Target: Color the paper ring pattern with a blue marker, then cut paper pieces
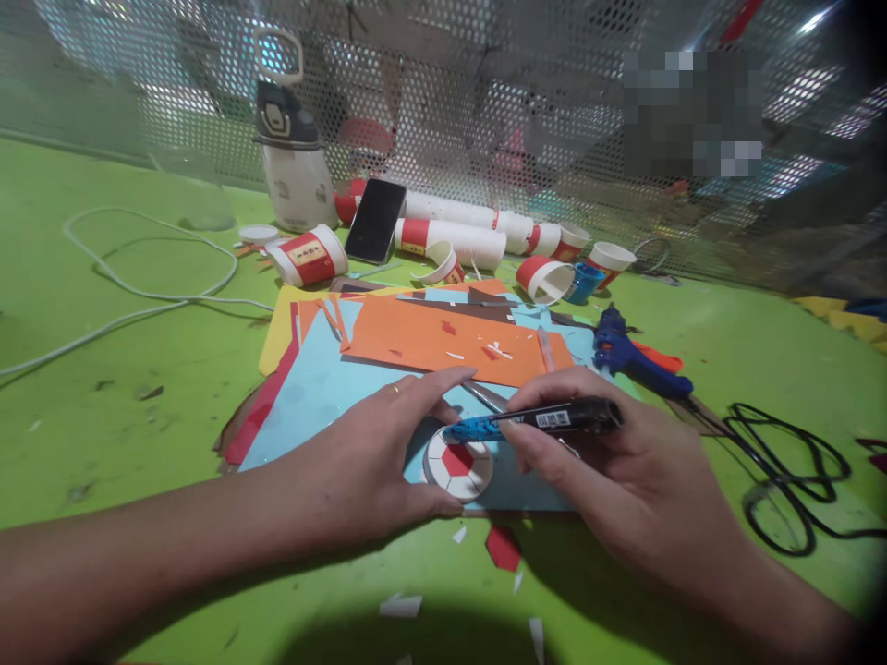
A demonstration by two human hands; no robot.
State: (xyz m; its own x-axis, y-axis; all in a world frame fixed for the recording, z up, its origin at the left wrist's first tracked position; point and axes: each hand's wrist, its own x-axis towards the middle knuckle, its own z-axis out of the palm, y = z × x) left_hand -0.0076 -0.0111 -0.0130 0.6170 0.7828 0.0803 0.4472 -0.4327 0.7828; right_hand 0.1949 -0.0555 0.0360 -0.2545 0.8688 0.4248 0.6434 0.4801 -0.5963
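A round white disc (473, 482) with a red hexagon and black lines, like a football, lies on light blue paper (305, 411). My left hand (367, 453) curves around its left side, thumb at the near edge and fingers at the far edge. In my right hand (616, 471) is a black marker pen (568, 417) with a blue-smeared front part. Its tip end is over the disc's upper left; whether it touches cannot be made out. Partly hidden behind my fingers lies a metal tool (485, 397). A red paper hexagon (503, 548) rests on the green table nearer me.
Orange paper (408, 332) with scraps lies beyond my hands. A blue glue gun (637, 365) with a black cord (796, 462) is at right. Stacked paper cups (457, 244), a phone (376, 222) and a bottle (297, 180) stand behind. A white cable (139, 319) loops at left.
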